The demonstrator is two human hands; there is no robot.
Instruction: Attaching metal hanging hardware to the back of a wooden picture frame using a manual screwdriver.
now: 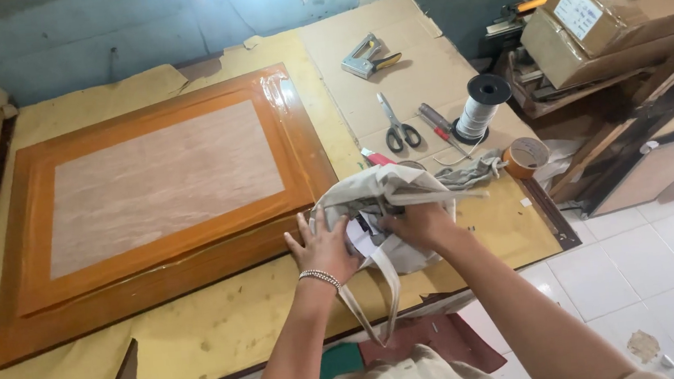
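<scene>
My left hand (324, 248) lies flat, fingers released, on the cloth bag (392, 201) at the counter (226, 324) front edge; right hand (419, 224) fingers clenched grasping bag, beside wooden frame (148, 199).

— What's the bag (390, 188) like?

— A pale beige cloth tote, soft and badly crumpled, lying on its side on the surface, just off the lower right corner of the orange frame (148, 199).

— Is it open?

— Its mouth is gathered up in the middle. The right hand (419, 224) is pushed into the folds there; the left hand (325, 250) presses flat on its near left side.

— Anything showing inside?

— Something white with dark marks peeks out between the hands; I can't tell what it is.

— And the straps?

— One long loop (381, 305) trails off the near edge of the surface, hanging limp.
</scene>
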